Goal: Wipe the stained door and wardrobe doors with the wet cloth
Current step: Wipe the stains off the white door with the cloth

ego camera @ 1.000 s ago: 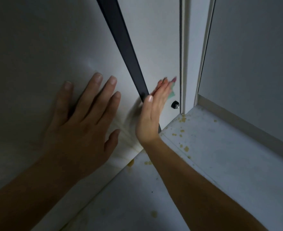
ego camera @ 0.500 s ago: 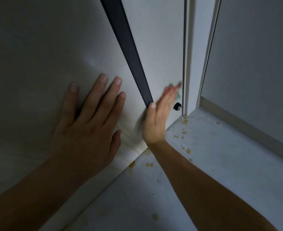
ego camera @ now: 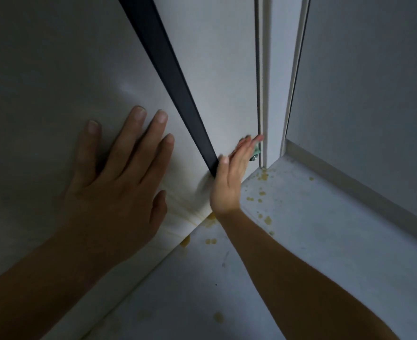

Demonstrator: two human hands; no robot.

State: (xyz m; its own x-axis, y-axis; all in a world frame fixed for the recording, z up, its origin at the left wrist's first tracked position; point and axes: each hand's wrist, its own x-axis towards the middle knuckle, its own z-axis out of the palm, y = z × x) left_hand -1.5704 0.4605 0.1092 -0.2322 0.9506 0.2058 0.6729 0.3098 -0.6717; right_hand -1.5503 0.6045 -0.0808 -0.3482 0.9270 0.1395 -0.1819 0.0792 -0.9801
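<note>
My left hand [ego camera: 119, 173] lies flat with spread fingers on the left white wardrobe door [ego camera: 55, 82]. My right hand [ego camera: 232, 177] presses with straight fingers against the lower part of the right white door [ego camera: 215, 69], beside the black strip [ego camera: 168, 69]. A greenish cloth [ego camera: 254, 150] shows only as a small edge under the fingertips; the rest is hidden by the hand. Faint yellowish streaks [ego camera: 190, 212] mark the bottom of the left door.
Yellow-brown spatter [ego camera: 261, 195] dots the pale floor [ego camera: 313, 241] near the doors. A small black door stop [ego camera: 253, 157] sits by the white frame [ego camera: 273, 94]. A grey wall with a skirting board [ego camera: 349, 182] runs along the right.
My right hand has slid a little to the right along the door bottom with the cloth, towards the frame. My left hand stays flat on the left door.
</note>
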